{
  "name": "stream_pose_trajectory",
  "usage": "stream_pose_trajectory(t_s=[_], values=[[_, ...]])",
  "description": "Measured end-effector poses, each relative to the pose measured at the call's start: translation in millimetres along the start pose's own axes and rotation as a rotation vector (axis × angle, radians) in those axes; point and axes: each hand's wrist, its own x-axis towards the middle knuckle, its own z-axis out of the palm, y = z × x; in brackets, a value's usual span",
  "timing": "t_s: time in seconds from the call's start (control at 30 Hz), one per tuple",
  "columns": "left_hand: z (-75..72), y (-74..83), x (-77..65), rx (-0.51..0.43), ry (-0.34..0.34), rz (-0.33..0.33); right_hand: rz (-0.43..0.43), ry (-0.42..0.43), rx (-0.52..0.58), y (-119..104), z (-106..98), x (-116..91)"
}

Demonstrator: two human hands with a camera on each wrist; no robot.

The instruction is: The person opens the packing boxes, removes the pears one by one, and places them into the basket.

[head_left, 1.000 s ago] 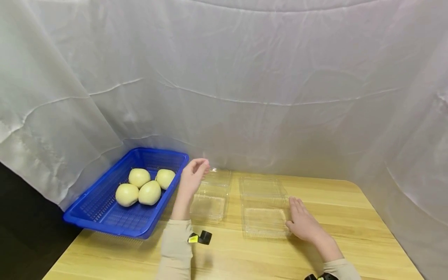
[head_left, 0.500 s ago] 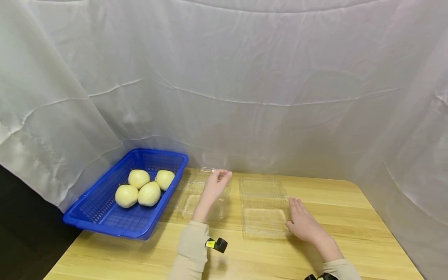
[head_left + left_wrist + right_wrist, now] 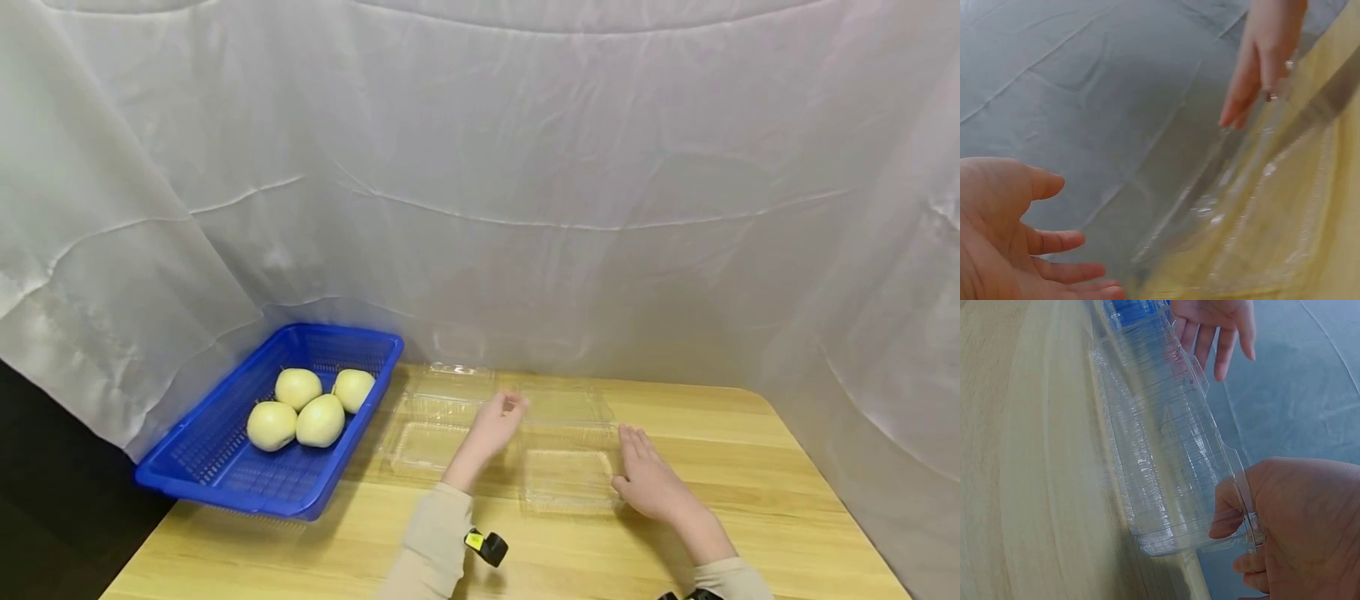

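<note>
Two clear plastic clamshell boxes lie with lids folded back, the left box (image 3: 431, 446) beside the right box (image 3: 567, 475). My left hand (image 3: 497, 427) hovers over the gap between them, holding nothing. Its fingers (image 3: 1066, 272) are loosely bent and spread from the thumb in the left wrist view. At the right box's right side rests my right hand (image 3: 652, 479), fingers extended along the wall. Through the clear plastic, its thumb (image 3: 1225, 509) shows in the right wrist view. Pale yellow round fruits (image 3: 320, 420), several of them, sit in a blue basket (image 3: 217, 492).
The basket occupies the left part of the wooden table (image 3: 757, 475), tilted a little toward the front. Behind stands a grey-white curtain (image 3: 585, 183) that also wraps both sides. A dark area (image 3: 60, 500) lies past the table's left edge.
My left hand has travelled right and slightly nearer, from beside the basket, across the left box, to the gap between the boxes. My right hand stays put. Fruits and boxes have not moved.
</note>
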Motion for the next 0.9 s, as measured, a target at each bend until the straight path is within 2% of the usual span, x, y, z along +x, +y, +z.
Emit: stream_pose_trajectory(t_s=[0.2,0.43,0.57,0.73,0.9], values=[[12.7,-6.9,-0.6,-0.048,-0.018,-0.072,0.002,-0.002,0.006,-1,-1,-1],[18.3,-11.7,-1.2,-0.101,-0.045,-0.119,-0.003,0.006,0.003,2,1,2],[20.2,-13.9,-1.5,-0.119,-0.065,-0.127,0.000,0.008,0.010,3,2,4],[24.2,-14.9,-0.4,-0.123,-0.052,-0.121,0.010,0.012,0.023,3,3,5],[32.5,-15.4,0.5,-0.192,-0.042,-0.103,0.021,0.014,0.026,2,4,6]])
